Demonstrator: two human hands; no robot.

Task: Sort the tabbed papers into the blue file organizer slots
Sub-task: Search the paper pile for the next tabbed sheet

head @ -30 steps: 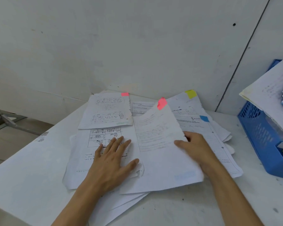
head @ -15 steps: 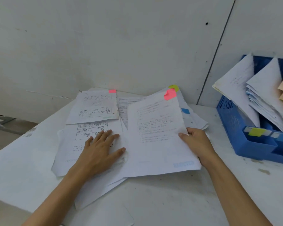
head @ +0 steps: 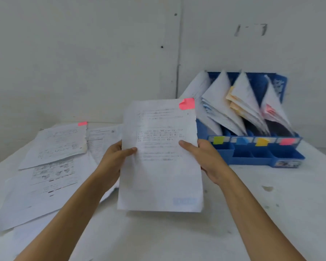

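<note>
Pinching the pink-tabbed paper (head: 160, 166) by its side edges, the left hand (head: 119, 155) and right hand (head: 205, 159) hold it, long axis vertical, with the blue file organizer (head: 252, 160) just beyond the right hand, its seemingly pink-labelled slot (head: 287, 141) farthest right.

Sheet (head: 159, 170), printed, pink tab (head: 186, 103) at its top right corner: upright, clear of the tabletop (head: 177, 240), side edges gripped by left hand (head: 114, 159) and right hand (head: 207, 159). Loose papers (head: 49, 166): flat, overlapping, at left. Organizer (head: 252, 159), blue, at right: four slots, each holding leaning papers.
</note>
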